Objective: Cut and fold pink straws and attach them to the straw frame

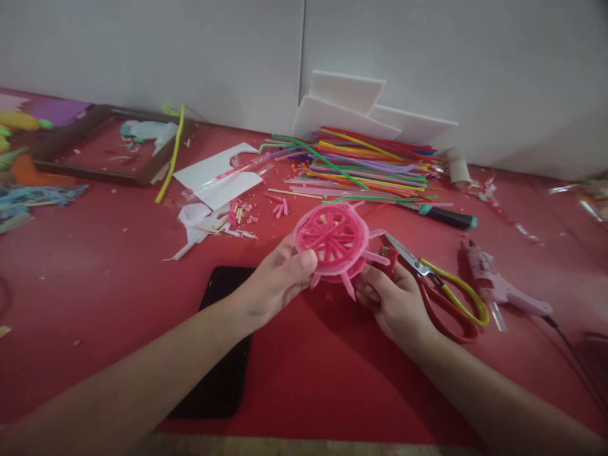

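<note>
Red table [304, 392]. Far left: yellow item [21, 120], purple sheet [66, 113], orange piece [40, 171], heap of blue strips [42, 197]. Next, a brown frame [90, 174] lies flat, a pale blue item [147, 130] inside it; a bent yellow strip [171, 158] leans over its right side. Then a white sheet [240, 189] with clear wrapping across it, crumpled white paper [190, 221] just in front, pink clippings [240, 212] beside that. Nearer the person, a black flat slab [213, 386] lies partly under the left forearm.

Center: left hand [282, 275] is closed on the left side of a pink wheel [329, 235], thumb on the front rim, fingers mostly hidden behind. Wheel is raised above the table, tilted to face the person, short spokes sticking out around the rim. Behind it, a pile of colored sticks [370, 163], white boards [349, 114] against the wall.

Right hand [392, 297] is curled, thumb tip at wheel's lower right edge; can't tell whether it grips the wheel. Scissors [427, 272] with red and yellow handles just beside it, black-handled cutter [449, 216] beyond. Farther right: cardboard roll [458, 168], pink glue gun [494, 278] on its side, cord [570, 342] trailing right.
</note>
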Available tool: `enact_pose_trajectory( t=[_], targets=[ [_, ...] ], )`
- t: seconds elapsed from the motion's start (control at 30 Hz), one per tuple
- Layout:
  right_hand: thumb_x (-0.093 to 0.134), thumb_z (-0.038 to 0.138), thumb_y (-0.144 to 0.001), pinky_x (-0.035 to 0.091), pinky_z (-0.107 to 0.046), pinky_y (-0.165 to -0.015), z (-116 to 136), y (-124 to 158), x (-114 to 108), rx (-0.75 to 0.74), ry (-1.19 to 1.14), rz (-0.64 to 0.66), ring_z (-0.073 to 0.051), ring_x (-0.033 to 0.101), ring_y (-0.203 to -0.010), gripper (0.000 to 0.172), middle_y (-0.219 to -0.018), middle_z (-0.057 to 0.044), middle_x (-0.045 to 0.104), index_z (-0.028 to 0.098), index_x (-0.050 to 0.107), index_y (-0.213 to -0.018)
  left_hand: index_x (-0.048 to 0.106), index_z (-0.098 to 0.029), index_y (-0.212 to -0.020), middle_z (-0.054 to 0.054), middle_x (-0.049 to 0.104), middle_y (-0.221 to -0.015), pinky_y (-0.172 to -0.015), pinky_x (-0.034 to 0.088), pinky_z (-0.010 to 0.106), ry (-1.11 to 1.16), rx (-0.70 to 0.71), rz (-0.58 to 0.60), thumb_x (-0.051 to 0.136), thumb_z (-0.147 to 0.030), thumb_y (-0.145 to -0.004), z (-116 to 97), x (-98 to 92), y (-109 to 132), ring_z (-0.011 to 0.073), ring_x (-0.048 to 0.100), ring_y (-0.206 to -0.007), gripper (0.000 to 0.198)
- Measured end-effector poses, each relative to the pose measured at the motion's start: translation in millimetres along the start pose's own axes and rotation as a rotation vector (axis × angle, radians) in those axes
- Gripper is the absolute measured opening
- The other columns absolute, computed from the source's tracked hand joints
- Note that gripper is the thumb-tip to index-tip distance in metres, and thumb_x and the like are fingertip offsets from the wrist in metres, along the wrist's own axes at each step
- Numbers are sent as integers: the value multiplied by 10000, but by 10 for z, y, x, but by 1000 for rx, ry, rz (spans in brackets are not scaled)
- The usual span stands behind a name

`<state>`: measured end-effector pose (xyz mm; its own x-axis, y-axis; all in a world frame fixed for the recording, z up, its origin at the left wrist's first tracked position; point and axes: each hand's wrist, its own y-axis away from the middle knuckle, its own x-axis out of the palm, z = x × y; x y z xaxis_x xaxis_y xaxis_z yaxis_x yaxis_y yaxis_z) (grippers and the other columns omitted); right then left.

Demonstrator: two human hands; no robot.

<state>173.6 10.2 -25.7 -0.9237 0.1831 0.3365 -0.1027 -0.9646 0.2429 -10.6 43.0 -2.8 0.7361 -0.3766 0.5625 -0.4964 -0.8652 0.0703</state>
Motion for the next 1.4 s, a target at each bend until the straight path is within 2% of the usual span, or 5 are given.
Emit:
enact_pose_trajectory(
  t=[0.43,0.53,0.73,1.17,1.4],
  targets=[
    [766,353,-783,335,-215,-504,-77,61,-102,-108,250,150,-75,394,-546,259,-629,54,483,200,559,-760,717,-189,-830,1,717,-678,-648,551,223,155,-79,-117,807,-558,-675,-34,-23,-14,145,681,-659,410],
    [703,440,-823,320,-228,-505,-60,85,-135,-78,170,238,-95,409,-556,262,-653,29,533,206,587,-796,722,-194,-893,36,760,-772,-677,573,292,190,-106,-220,756,-515,-737,-49,-33,-26,204,714,-722,359],
    [596,541,-880,294,-247,-533,-46,134,-168,-130,204,343,-112,410,-599,340,-671,18,519,207,655,-895,690,-197,-747,-20,722,-641,-496,516,217,220,-28,-431,844,-424,-647,-40,7,-60,121,617,-507,292],
    [521,367,-864,293,-271,-549,-63,143,-128,-136,248,284,-124,339,-583,178,-670,32,444,207,585,-820,695,-184,-825,15,719,-697,-548,482,261,107,38,-322,780,-502,-714,-6,22,-55,169,642,-610,347],
    [513,367,-883,305,-284,-563,-33,150,-146,-174,340,352,-138,347,-599,182,-662,30,420,214,584,-816,692,-180,-830,-1,717,-692,-456,442,213,139,37,-307,773,-486,-734,-8,19,-62,113,596,-518,330]
  ],
)
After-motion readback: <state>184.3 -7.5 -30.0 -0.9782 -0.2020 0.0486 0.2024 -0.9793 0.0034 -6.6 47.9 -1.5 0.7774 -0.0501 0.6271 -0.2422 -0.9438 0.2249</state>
